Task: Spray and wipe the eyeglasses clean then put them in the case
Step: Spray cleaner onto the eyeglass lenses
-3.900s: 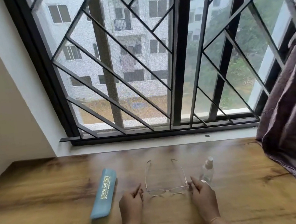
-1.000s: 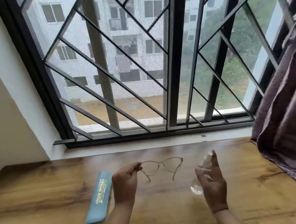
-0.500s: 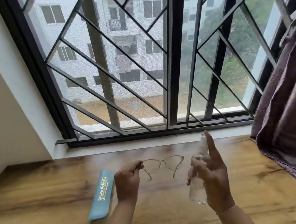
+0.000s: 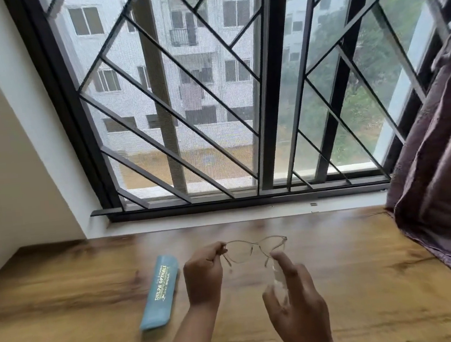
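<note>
My left hand point(image 4: 203, 277) pinches the thin-rimmed eyeglasses point(image 4: 256, 248) at their left hinge and holds them above the wooden table point(image 4: 353, 263), lenses facing me. My right hand point(image 4: 297, 305) grips a small clear spray bottle point(image 4: 278, 275) just below and right of the glasses, with the forefinger lying along its top. Most of the bottle is hidden by my fingers. A flat blue eyeglass case point(image 4: 160, 290) with gold lettering lies on the table to the left of my left hand.
A barred window point(image 4: 211, 102) with a white sill point(image 4: 237, 215) runs along the table's far edge. A purple curtain point(image 4: 442, 176) hangs at the right and drapes onto the table. A cream wall point(image 4: 9, 165) bounds the left side.
My left hand lifted the glasses off the table. My right hand picked up the spray bottle, raised it, then lowered and tilted it toward the right lens.
</note>
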The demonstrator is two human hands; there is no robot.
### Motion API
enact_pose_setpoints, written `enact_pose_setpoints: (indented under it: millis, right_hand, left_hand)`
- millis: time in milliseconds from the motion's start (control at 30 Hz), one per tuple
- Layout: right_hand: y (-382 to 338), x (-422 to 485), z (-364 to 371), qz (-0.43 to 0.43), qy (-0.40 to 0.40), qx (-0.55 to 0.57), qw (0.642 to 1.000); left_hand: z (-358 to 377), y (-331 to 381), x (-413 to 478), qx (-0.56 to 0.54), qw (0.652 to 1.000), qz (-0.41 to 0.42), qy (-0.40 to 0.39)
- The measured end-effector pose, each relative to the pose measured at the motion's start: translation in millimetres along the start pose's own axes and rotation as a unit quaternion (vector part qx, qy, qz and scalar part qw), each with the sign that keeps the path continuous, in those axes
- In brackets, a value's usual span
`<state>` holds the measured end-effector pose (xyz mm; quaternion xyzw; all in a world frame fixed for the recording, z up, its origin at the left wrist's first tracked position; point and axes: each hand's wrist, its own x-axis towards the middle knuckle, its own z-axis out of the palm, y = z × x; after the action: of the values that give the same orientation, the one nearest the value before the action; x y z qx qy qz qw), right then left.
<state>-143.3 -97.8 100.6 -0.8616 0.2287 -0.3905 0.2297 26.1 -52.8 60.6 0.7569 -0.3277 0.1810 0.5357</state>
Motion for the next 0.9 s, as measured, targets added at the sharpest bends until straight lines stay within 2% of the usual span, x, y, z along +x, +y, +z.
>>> enact_pose_setpoints:
  millis: [200, 433, 700, 900]
  right_hand:
    - [2.4, 6.5, -7.4, -0.004, 0.067, 0.008, 0.998]
    - [13.0, 22.8, -32.9, 0.018, 0.188, 0.056, 0.980]
    - [-6.6, 29.9, -29.2, -0.113, 0.077, 0.137, 0.981]
    - [-28.0, 52.6, -29.5, -0.144, 0.111, 0.170, 0.969]
  left_hand:
    - [1.9, 8.4, 3.9, -0.004, 1.000, 0.007, 0.004]
    - [4.6, 26.9, 17.9, -0.025, 0.999, -0.003, 0.032]
    - [4.9, 59.5, 44.1, -0.025, 0.998, 0.038, 0.048]
    - [-0.9, 76.6, 72.4, 0.000, 0.997, 0.059, 0.054]
